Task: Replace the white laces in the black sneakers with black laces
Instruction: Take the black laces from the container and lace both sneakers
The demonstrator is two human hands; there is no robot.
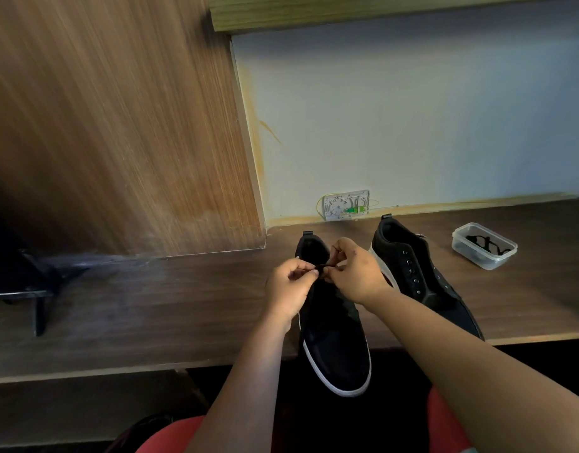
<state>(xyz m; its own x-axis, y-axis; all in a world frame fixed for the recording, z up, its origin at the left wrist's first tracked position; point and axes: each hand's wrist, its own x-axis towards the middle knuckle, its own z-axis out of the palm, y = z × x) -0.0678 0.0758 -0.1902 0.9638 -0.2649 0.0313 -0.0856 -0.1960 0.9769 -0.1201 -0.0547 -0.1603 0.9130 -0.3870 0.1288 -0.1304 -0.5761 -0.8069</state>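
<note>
Two black sneakers with white soles lie on the dark wooden desk [151,295]. The near sneaker [335,348] points its toe over the desk's front edge towards me. Above its tongue, my left hand [289,286] and my right hand [355,271] both pinch a black lace [321,268] between fingertips, close together. The second sneaker [418,273] lies to the right with bare metal eyelets and no lace visible. No white lace is in view.
A clear plastic tub [484,245] holding a black lace sits at the right on the desk. A white wall box [347,204] with thin wires is fixed low on the back wall. A wooden side panel [118,125] rises at the left. A dark stand [36,282] is far left.
</note>
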